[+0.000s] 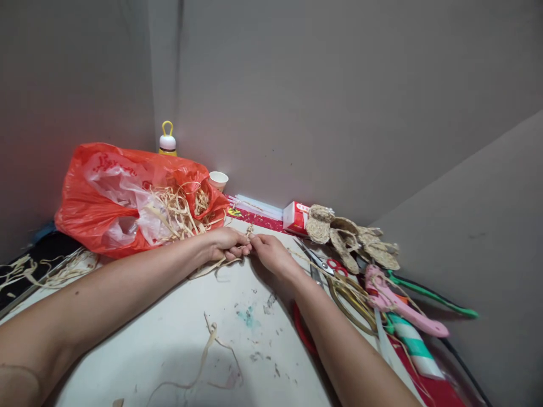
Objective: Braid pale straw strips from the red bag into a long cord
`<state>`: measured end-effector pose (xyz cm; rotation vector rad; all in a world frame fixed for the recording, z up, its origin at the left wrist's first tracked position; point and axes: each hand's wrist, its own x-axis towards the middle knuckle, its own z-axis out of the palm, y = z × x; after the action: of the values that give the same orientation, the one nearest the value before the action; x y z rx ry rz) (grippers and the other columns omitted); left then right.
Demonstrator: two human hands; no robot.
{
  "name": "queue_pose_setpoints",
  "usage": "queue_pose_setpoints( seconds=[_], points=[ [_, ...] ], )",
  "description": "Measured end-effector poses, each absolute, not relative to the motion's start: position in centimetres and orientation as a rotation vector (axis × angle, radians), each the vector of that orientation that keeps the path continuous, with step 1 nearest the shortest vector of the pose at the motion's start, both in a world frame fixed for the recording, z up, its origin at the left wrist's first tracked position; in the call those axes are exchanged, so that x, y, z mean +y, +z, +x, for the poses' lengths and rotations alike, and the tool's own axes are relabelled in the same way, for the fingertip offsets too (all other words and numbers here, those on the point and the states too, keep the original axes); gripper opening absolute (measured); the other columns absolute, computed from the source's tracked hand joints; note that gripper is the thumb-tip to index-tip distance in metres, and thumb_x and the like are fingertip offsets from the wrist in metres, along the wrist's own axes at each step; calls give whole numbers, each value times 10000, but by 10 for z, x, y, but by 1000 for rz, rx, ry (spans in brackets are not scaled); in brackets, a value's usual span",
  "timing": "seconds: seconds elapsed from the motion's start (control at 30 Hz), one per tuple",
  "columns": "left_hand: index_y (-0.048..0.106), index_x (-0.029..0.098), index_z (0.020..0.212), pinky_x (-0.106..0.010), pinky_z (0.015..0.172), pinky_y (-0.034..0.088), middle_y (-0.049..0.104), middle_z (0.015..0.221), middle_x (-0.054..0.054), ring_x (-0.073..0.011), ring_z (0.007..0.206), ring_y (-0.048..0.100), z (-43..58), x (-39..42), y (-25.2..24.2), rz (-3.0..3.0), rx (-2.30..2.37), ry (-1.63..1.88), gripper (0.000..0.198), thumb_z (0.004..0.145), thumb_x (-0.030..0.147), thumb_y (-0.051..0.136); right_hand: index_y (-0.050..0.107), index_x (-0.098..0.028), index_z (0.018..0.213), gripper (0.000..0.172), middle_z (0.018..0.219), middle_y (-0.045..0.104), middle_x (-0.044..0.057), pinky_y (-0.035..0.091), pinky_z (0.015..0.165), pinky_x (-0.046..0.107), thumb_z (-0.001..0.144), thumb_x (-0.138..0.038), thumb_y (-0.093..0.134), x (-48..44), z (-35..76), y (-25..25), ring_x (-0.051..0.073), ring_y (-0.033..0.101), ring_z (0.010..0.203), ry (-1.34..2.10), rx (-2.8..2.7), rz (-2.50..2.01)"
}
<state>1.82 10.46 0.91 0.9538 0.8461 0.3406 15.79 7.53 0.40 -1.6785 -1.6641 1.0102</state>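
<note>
My left hand (229, 243) and my right hand (271, 254) meet over the far part of the white table (178, 333). Both are closed, thumbs and fingers pinching a thin straw braid (250, 229) whose tip pokes up between them. Pale loose strands hang below my left hand, and another strand trails to the right past my right hand. My fingers hide most of the piece. Just behind my left wrist, dry straw strips (180, 212) spill from a red plastic bag (97, 226). Nearer the front, a few loose strips (207, 345) lie on the table.
At the right lie scissors with red handles (335, 265), brass-coloured scissors (354, 302), a pink-handled tool (407, 311) and a green-and-white roll (416, 345). Woven straw slippers (343, 232) rest beside a red-and-white box (296, 217). Behind the bag stand a paper cup (218, 180) and a bottle (167, 141).
</note>
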Motion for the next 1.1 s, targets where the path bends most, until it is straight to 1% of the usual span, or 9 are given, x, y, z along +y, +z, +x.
queue_pose_setpoints(
  seconds=[0.13,0.2,0.37,0.47,0.53,0.67,0.8,0.9,1.1],
  points=[
    [500,104,683,-139,333,135,523,533,3,2,325,201,17,107,8,1016,845,328,196,817,30,378,455,-199,582,327,424,280,-86,153,369,218,828,-414,430,74,164,6,72,188,359,1337,-1526,-1665],
    [516,95,687,-146,337,142,569,552,-28,-2,329,212,15,109,9,1063,850,323,188,814,35,391,430,-203,588,297,439,244,-96,111,352,209,810,-400,444,73,166,9,62,155,353,1483,-1460,-1617],
    [554,83,688,-159,349,164,609,552,-52,-15,338,249,12,109,13,1200,869,322,191,812,44,414,449,-187,592,169,465,262,-92,99,344,193,743,-257,477,72,168,15,49,162,362,1695,-1339,-1503],
    [556,92,646,-165,349,168,610,537,-45,-22,343,270,12,106,14,1279,883,324,215,819,66,431,423,-190,563,164,448,270,-94,84,338,190,713,-216,484,73,167,12,43,150,355,1707,-1275,-1482],
    [562,98,641,-163,366,231,625,569,-44,-34,366,355,12,104,15,1323,897,312,216,820,78,444,375,-199,528,203,416,261,-97,75,335,190,697,-195,488,74,166,9,38,141,343,1681,-1237,-1494],
    [589,128,671,-193,504,396,661,677,-38,-86,511,550,11,105,19,1589,980,244,224,824,105,427,360,-201,496,240,369,261,-100,76,326,188,687,-174,503,74,162,6,31,150,318,1608,-1194,-1541],
    [577,149,571,-219,540,357,594,554,-12,-108,509,509,9,106,23,2070,1116,342,230,772,117,468,427,-186,499,199,356,279,-94,82,317,188,679,-150,503,73,160,7,31,170,306,1569,-1172,-1565],
    [573,156,576,-237,557,313,548,549,-7,-121,548,468,11,99,24,2191,1218,465,174,739,148,513,472,-176,523,165,356,264,-99,80,316,184,680,-158,516,72,159,8,31,164,307,1579,-1142,-1551],
    [623,145,825,-293,593,332,584,675,-83,-213,630,540,25,68,15,2581,1318,442,150,782,186,485,293,-218,507,314,388,262,-101,116,316,170,691,-182,544,71,162,7,28,180,327,1670,-1033,-1427]
  ],
)
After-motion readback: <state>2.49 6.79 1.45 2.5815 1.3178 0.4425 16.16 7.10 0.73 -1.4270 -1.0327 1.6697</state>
